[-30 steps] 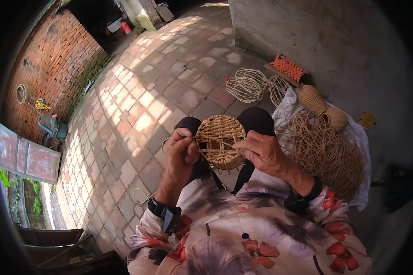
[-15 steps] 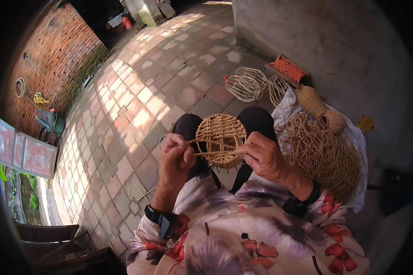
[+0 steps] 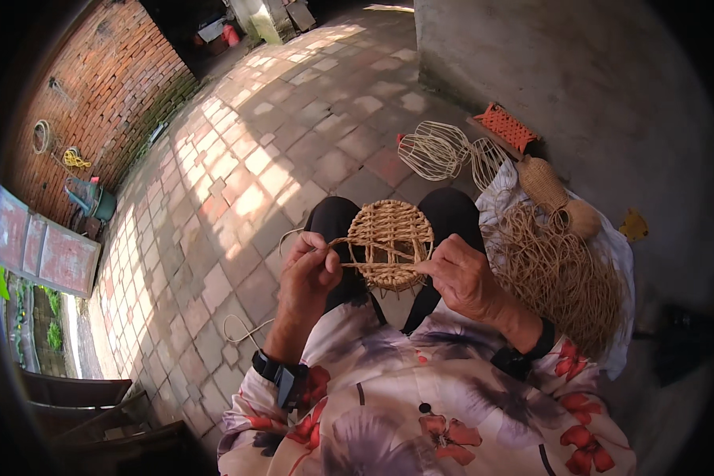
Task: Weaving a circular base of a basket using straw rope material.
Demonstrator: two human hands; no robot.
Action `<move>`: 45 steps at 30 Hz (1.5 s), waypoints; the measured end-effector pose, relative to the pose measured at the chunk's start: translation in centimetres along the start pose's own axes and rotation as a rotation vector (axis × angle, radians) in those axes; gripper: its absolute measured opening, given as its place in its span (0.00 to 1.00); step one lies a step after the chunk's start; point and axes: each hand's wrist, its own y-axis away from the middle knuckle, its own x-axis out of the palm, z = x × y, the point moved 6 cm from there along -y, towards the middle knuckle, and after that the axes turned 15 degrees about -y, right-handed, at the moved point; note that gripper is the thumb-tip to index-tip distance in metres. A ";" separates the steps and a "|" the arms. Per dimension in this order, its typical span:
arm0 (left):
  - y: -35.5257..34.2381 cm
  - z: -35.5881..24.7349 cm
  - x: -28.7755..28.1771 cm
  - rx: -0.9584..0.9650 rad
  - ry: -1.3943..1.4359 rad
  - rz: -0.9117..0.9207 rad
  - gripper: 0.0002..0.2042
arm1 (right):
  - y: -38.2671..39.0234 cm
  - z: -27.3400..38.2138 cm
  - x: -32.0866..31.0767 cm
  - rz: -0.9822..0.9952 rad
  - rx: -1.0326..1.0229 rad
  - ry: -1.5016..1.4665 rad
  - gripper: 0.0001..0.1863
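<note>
A round, tan woven piece (image 3: 390, 216) of twisted cord on a wire frame sits between my knees, with an open gap across its nearer part. At its left side, my left hand (image 3: 305, 274) is closed, thumb and fingers pinching the cord (image 3: 343, 265) that runs across the gap. My right hand (image 3: 470, 283) is closed at the right rim, fingertips pinching the same cord there. Another stretch of cord slants across the gap just beyond it. The cord's loose tail (image 3: 244, 330) loops down past my left forearm.
At my right, a heap of tan cord (image 3: 559, 274) lies on a white cloth (image 3: 620, 254), with woven gourd-shaped pieces (image 3: 541, 181) beside it. Beyond are wire frames (image 3: 435, 151) and an orange woven piece (image 3: 506, 127). Paving tiles (image 3: 214, 297) stretch left toward a brick wall (image 3: 123, 79).
The view has shifted slightly, moving the scene rightward. A strand inside the gap now slants more plainly down to the right. Both hands keep their pinch on the cord.
</note>
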 end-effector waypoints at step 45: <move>0.3 -4.3 7.0 0.656 -1.721 0.168 0.27 | -6.1 -0.1 4.2 0.086 -0.011 0.326 0.10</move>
